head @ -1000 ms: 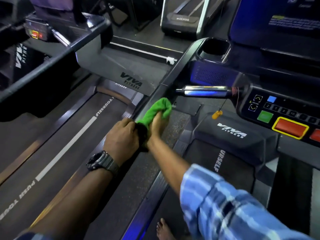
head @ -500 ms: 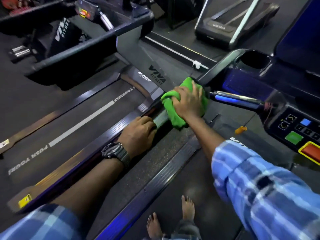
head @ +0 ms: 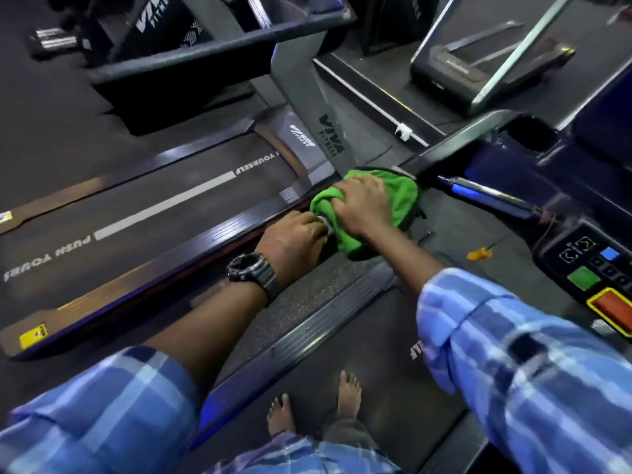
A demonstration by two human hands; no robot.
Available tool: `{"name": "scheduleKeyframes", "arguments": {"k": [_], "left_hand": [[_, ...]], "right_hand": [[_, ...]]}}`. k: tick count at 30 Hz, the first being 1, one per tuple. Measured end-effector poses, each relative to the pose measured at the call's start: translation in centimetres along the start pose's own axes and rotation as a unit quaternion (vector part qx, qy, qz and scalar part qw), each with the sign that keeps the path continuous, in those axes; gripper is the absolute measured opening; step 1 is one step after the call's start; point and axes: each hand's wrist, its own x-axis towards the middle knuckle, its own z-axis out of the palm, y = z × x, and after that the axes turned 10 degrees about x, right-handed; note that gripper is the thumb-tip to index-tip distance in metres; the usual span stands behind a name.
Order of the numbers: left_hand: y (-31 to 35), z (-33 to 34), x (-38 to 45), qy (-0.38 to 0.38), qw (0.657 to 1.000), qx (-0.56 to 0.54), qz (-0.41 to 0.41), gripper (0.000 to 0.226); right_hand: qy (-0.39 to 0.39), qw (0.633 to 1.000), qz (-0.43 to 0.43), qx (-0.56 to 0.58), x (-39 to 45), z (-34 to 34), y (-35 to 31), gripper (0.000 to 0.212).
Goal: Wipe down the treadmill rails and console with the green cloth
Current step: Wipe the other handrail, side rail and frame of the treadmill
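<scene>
- A dim gym floor [head: 51, 107] holds several treadmills; a neighbouring treadmill belt [head: 143, 213] with a white stripe lies to the left, and another machine [head: 455, 73] stands further back.
- The person stands barefoot on the near belt [head: 376, 354], both feet [head: 349, 395] visible at the bottom, blue plaid sleeves [head: 513, 364] on both arms.
- The green cloth [head: 400, 196] is bunched over the left handrail [head: 444, 152] of the near treadmill, just short of where the rail meets the console [head: 588, 261].
- The right hand [head: 362, 206] lies on top of the cloth, fingers curled down around it and the rail beneath, gripping.
- The left hand [head: 294, 237], with a dark wristwatch [head: 253, 271], wraps its fingers round the same rail, touching the lower edge of the cloth.
- Compared with 0.5 s ago, the 2 hands sit closer together: then a short stretch of bare rail showed between them, now the left knuckles meet the cloth.
- Compared with 1 s ago, the right hand has gone from below the cloth to over it, nearer the console.
- A chrome grip bar [head: 489, 196] juts from the console beside the cloth; an orange safety clip [head: 478, 254] hangs below it.
- Green [head: 583, 278] and red [head: 612, 307] buttons show on the console panel.
</scene>
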Motion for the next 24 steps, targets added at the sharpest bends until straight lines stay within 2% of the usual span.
{"name": "scheduleKeyframes", "arguments": {"k": [3, 5, 6, 9, 10, 12, 13, 15, 17, 19, 22, 24], "left_hand": [[-0.5, -0.5, -0.7, 0.009, 1.0, -0.008, 0.004, 0.036], [-0.8, -0.9, -1.3, 0.013, 1.0, 0.003, 0.01, 0.034], [-1.0, -0.9, -1.7, 0.022, 1.0, 0.013, 0.011, 0.032], [-1.2, -1.2, -2.6, 0.033, 0.999, 0.026, 0.013, 0.031], [-1.3, -1.2, -2.8, 0.034, 0.999, 0.023, 0.013, 0.034], [-1.5, -1.2, -3.3, 0.041, 0.999, 0.022, 0.014, 0.035], [-1.5, -1.3, -3.7, 0.047, 0.999, 0.023, 0.012, 0.033], [-1.8, -1.7, -4.7, 0.069, 0.997, 0.036, 0.004, 0.028], [-2.2, -2.4, -5.9, 0.079, 0.995, 0.056, -0.005, 0.027], [-2.8, -2.7, -7.2, 0.079, 0.995, 0.065, -0.011, 0.028], [-2.9, -2.5, -8.5, 0.063, 0.996, 0.061, -0.034, 0.029], [-2.7, -2.4, -8.6, 0.053, 0.996, 0.059, -0.05, 0.031]], "right_hand": [[-0.013, 0.985, -0.139, 0.101, -4.6, 0.4, 1.6, 0.055], [-0.029, 0.979, -0.187, 0.071, -5.1, -0.7, 4.5, 0.061], [-0.032, 0.986, -0.156, 0.054, -4.2, -1.1, 5.4, 0.06], [-0.056, 0.998, 0.028, -0.008, 0.3, -1.6, 3.0, 0.05], [-0.074, 0.996, 0.036, -0.028, 1.1, -1.3, 1.1, 0.047], [-0.09, 0.995, -0.034, -0.035, 0.0, -0.3, -2.5, 0.044], [-0.091, 0.992, -0.09, 0.004, -1.5, 0.2, -3.2, 0.044], [-0.102, 0.972, -0.172, 0.122, -4.8, 0.4, -2.1, 0.055], [-0.118, 0.961, -0.205, 0.145, -5.5, -0.4, 0.9, 0.066], [-0.101, 0.976, -0.16, 0.104, -3.5, -1.2, 3.0, 0.061], [-0.077, 0.996, -0.051, 0.001, -0.5, -2.2, -0.5, 0.045], [-0.095, 0.993, -0.068, -0.02, -1.6, -1.3, -4.8, 0.036]]}}
